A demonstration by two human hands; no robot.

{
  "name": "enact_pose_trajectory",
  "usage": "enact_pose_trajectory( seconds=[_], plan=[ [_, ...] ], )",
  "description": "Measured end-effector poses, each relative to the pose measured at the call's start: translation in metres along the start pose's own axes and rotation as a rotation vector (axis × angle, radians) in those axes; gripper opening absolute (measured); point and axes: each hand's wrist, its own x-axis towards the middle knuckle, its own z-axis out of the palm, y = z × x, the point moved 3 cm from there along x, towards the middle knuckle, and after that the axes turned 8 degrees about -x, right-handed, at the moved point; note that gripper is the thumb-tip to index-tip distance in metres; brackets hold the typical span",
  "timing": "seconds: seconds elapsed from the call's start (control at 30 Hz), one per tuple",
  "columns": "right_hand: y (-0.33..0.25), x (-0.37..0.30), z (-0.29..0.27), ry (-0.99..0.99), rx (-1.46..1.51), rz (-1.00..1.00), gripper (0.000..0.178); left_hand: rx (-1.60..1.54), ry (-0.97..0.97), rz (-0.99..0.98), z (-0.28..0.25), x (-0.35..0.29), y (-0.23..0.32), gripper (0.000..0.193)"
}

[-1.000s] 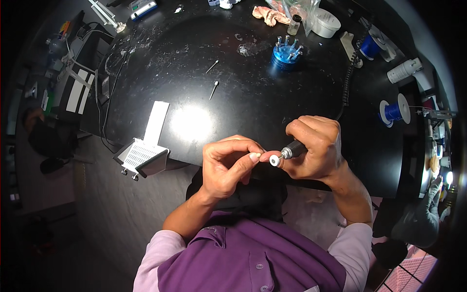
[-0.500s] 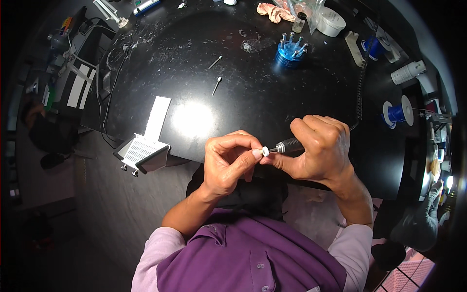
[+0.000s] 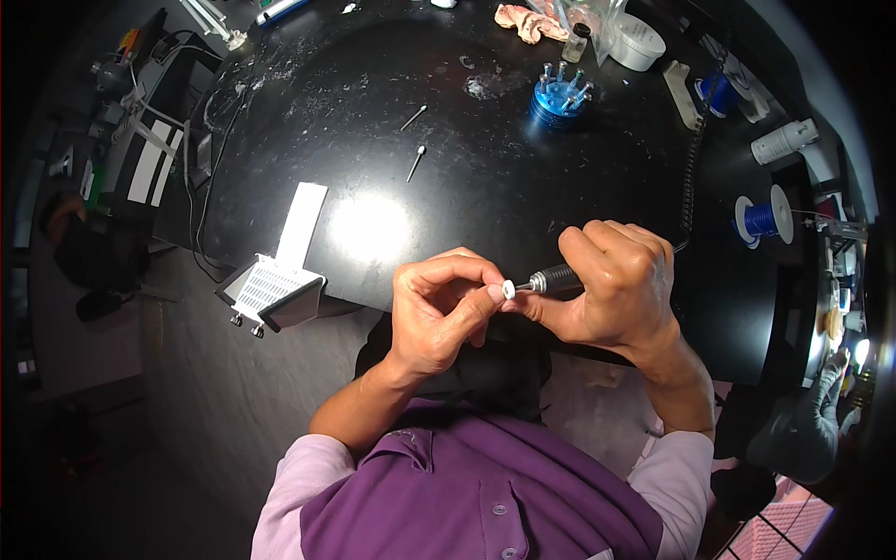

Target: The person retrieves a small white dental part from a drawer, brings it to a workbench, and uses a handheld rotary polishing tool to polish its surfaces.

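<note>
In front of my body, at the table's near edge, my two hands meet. My right hand [image 3: 621, 285] is closed around a rotary handpiece [image 3: 554, 279] with a dark ribbed grip and a metal nose pointing left. The thumb and forefinger of my left hand [image 3: 434, 308] pinch a small white rounded piece [image 3: 509, 290], right at the handpiece's tip. Whether the tip touches this piece I cannot tell. My right thumb reaches close beneath it. Farther off on the table lie two thin burs [image 3: 416, 163] with pale heads.
A blue round stand [image 3: 558, 103] holds several burs at the back right. Beyond it are a small bottle [image 3: 576, 42] and a white tub [image 3: 637, 42]. A coiled cord [image 3: 690, 177] runs along the right. A white perforated stand [image 3: 275, 287] juts over the front-left edge. Blue wire spools [image 3: 765, 218] stand right.
Almost nothing differs. Both hands keep their grip and place, with the white piece turned very slightly at the handpiece's tip.
</note>
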Motion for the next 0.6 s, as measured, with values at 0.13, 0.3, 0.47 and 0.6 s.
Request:
enact_pose_trajectory(
  seconds=[0.13,0.3,0.47,0.6],
  plan=[
    [-0.0004,0.0002,0.0001,0.012,-0.006,-0.005,0.067,0.01,0.004,0.008,-0.001,-0.0005,-0.0018,0.005],
    [-0.0002,0.0007,-0.0008,0.009,-0.02,-0.004,0.067,0.013,0.002,0.005,-0.0007,-0.0001,-0.001,0.006],
    [0.0002,0.0009,-0.0007,0.035,-0.026,-0.006,0.067,0.018,0.013,0.001,-0.0008,-0.0007,-0.0012,0.005],
    [-0.0002,0.0007,-0.0014,0.023,-0.04,-0.007,0.066,0.021,0.016,-0.003,-0.0002,-0.0007,-0.0008,0.005]
  ],
)
